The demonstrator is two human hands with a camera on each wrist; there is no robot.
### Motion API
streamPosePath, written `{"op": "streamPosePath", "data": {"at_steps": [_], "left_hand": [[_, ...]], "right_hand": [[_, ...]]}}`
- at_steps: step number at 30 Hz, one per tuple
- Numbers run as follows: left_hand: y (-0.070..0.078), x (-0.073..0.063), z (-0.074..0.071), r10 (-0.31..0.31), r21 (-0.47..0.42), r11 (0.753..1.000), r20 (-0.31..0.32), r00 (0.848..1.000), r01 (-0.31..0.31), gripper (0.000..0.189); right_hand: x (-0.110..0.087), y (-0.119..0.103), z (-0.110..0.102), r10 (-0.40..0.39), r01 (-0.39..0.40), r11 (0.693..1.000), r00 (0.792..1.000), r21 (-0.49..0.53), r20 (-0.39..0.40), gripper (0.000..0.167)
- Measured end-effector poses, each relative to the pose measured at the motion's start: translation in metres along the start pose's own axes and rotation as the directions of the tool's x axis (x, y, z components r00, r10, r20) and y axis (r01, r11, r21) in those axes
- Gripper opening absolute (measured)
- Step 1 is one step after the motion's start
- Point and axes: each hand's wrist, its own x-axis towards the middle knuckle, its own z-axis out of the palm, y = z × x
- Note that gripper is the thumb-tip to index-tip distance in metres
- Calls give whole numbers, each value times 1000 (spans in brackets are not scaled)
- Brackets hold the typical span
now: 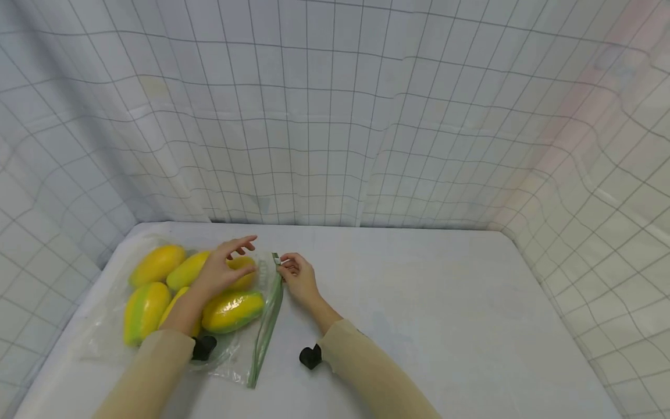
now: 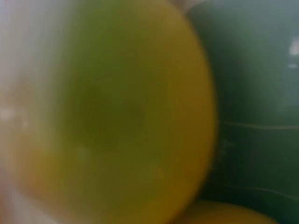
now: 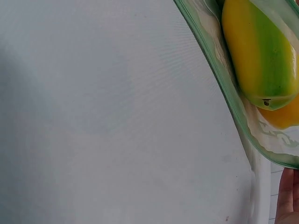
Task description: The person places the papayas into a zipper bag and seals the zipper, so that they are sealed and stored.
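A clear zip bag point(image 1: 99, 340) lies on the left of the table with several yellow-and-green papayas point(image 1: 232, 312) inside. Its green zip edge point(image 1: 267, 331) faces right. At the far end of that edge, my right hand point(image 1: 302, 283) pinches the strip between thumb and fingers; some of its fingers point(image 3: 286, 196) show in the right wrist view. My left hand point(image 1: 220, 270) is over the papayas with its fingers apart, gripping nothing, and partly hides them. Close up and blurred, one papaya point(image 2: 126, 112) fills much of the left wrist view.
A white table point(image 1: 450, 314) extends to the right of the bag. Grid-patterned white curtains point(image 1: 324, 128) hang behind it and on both sides. Small black devices point(image 1: 311, 357) sit at both wrists.
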Motion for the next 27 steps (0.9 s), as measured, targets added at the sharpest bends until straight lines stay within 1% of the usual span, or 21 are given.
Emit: {"op": "streamPosePath", "data": {"at_steps": [3, 5, 7, 10, 13, 17, 21, 24, 27], "left_hand": [[-4, 12, 0, -17, 2, 1000, 52, 998, 17, 53], [-7, 19, 1, 3, 14, 1000, 79, 997, -4, 48], [-10, 24, 3, 36, 20, 999, 103, 994, -38, 44], [-13, 28, 7, 71, 29, 997, 126, 990, -75, 38], [-14, 30, 10, 57, 28, 998, 142, 988, -62, 33], [-13, 30, 13, 32, 44, 998, 142, 989, -39, 26], [-12, 29, 17, 48, 43, 998, 123, 991, -53, 19], [-12, 30, 20, 64, 32, 997, 91, 994, -67, 14], [-12, 31, 23, 72, 42, 996, 63, 995, -74, 12]], "right_hand": [[1, 1, 0, -10, 10, 1000, 1000, -4, 0, 17], [1, 2, 1, -19, 19, 1000, 1000, -9, 2, 17], [1, 2, 1, -29, 29, 999, 1000, -15, 5, 17], [1, 2, 0, -39, 39, 999, 999, -26, 1, 17], [0, 2, 0, -47, 47, 998, 999, -33, -8, 17], [0, 1, -1, -67, 67, 997, 998, -37, -5, 16], [0, 1, -1, -73, 73, 996, 997, -45, 3, 17], [1, 3, 0, -70, 71, 996, 998, -52, 5, 17], [3, 9, 0, -73, 73, 996, 997, -53, 2, 16]]}}
